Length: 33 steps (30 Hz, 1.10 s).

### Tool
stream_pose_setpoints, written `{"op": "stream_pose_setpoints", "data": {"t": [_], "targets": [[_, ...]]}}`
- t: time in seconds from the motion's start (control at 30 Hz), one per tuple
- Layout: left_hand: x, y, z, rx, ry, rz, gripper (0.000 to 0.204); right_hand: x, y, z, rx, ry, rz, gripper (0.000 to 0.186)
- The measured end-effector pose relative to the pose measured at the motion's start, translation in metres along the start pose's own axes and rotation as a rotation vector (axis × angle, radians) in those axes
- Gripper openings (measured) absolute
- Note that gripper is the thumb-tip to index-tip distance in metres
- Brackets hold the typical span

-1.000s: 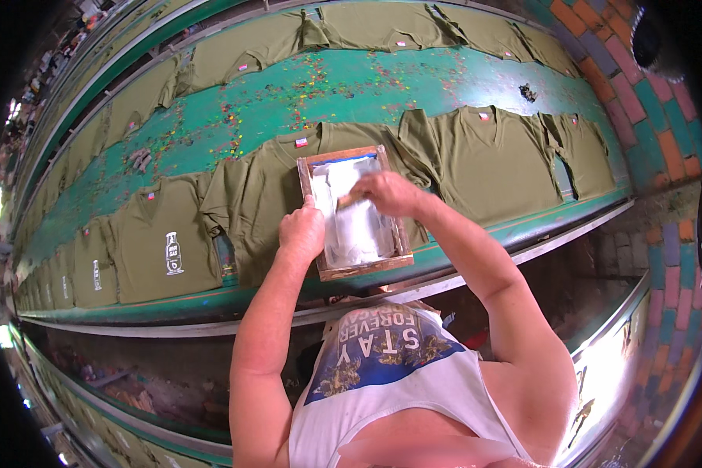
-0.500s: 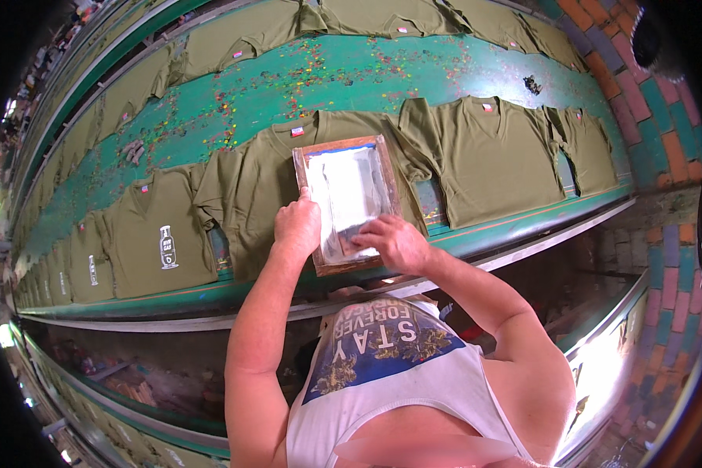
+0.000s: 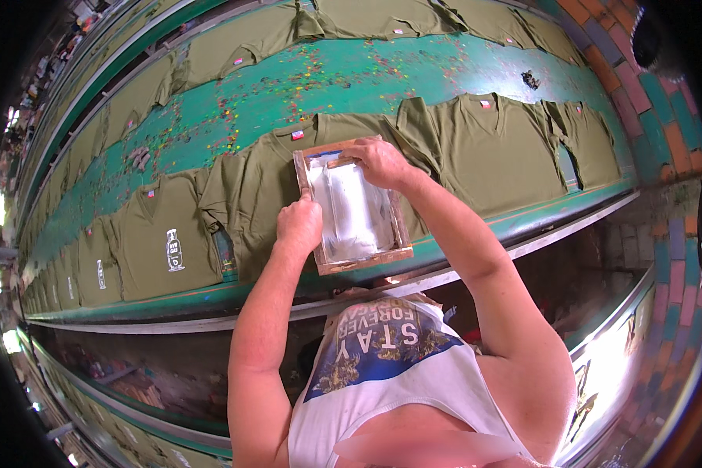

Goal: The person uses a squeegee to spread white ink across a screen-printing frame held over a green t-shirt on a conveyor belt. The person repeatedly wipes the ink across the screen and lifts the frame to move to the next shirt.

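A screen-printing frame point(image 3: 366, 261) with wooden sides and white ink smeared on its mesh lies on an olive V-neck T-shirt point(image 3: 257, 175). My left hand point(image 3: 298, 224) is closed on the frame's left side, its index finger stretched up along the wood. At the frame's far end, my right hand point(image 3: 378, 161) grips a squeegee point(image 3: 340, 162), mostly covered by the fingers, against the mesh. To the left lies another olive T-shirt point(image 3: 144, 234) bearing a white bottle-shaped print. The T-shirt point(image 3: 493, 152) on the right shows no print.
The long green table point(image 3: 288, 86) is spattered with coloured paint specks. More olive T-shirts point(image 3: 382, 19) line its far side. A crumpled dark scrap point(image 3: 530, 79) and a small greyish clump point(image 3: 139, 158) lie between the rows. Coloured brick paving point(image 3: 639, 101) runs at the right.
My right hand has moved with the squeegee from the frame's near end to its far end. My left hand stays on the frame's left side.
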<state>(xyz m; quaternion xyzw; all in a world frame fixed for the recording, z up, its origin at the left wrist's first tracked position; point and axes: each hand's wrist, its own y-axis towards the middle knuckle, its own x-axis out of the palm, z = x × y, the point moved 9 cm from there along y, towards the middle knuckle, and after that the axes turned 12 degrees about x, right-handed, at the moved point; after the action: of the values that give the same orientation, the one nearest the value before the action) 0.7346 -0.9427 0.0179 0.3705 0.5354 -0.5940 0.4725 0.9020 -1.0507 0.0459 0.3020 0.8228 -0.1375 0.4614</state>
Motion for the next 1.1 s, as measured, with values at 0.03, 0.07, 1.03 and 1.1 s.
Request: {"op": "stream_pose_setpoints", "data": {"t": [0.03, 0.07, 1.03, 1.1], "targets": [[0.001, 0.001, 0.0, 0.016, 0.016, -0.005, 0.055, 0.0, -0.006, -0.002, -0.019, 0.002, -0.001, 0.035], [0.002, 0.002, -0.001, 0.006, -0.003, -0.003, 0.056, 0.001, -0.016, -0.005, -0.031, 0.0, -0.003, 0.035], [0.013, -0.003, -0.014, -0.086, -0.084, 0.032, 0.041, 0.003, -0.064, -0.014, -0.154, 0.161, -0.3, 0.035], [0.01, -0.007, -0.01, -0.063, -0.04, 0.072, 0.055, 0.003, -0.038, -0.003, -0.143, 0.112, -0.233, 0.035]]}}
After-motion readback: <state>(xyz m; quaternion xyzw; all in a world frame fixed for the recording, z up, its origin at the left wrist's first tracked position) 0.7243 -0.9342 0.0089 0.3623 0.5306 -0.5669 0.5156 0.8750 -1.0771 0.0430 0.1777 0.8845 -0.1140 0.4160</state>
